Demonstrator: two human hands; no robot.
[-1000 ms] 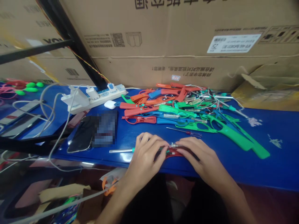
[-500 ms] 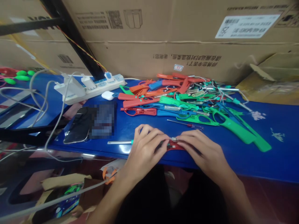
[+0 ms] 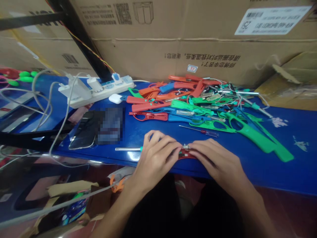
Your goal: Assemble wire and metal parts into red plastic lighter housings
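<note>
View dipped | red casing (image 3: 189,155) lies left-right | metal rod (image 3: 128,149) points left

Head cam, facing fwd/down, abv table (image 3: 269,175)

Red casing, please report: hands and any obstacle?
Left hand, right hand: both at red casing. Small metal part between them. Nothing seen blocking; screwdriver lies beyond.

I am facing a large cardboard box (image 3: 143,56) with a white label (image 3: 272,21) sticking to its front. On my left, a black phone (image 3: 83,132) is lying on the blue table (image 3: 274,175), a white power strip (image 3: 104,95) is holding chargers (image 3: 95,84) behind it, and an open carton (image 3: 73,187) is sitting below.
</note>
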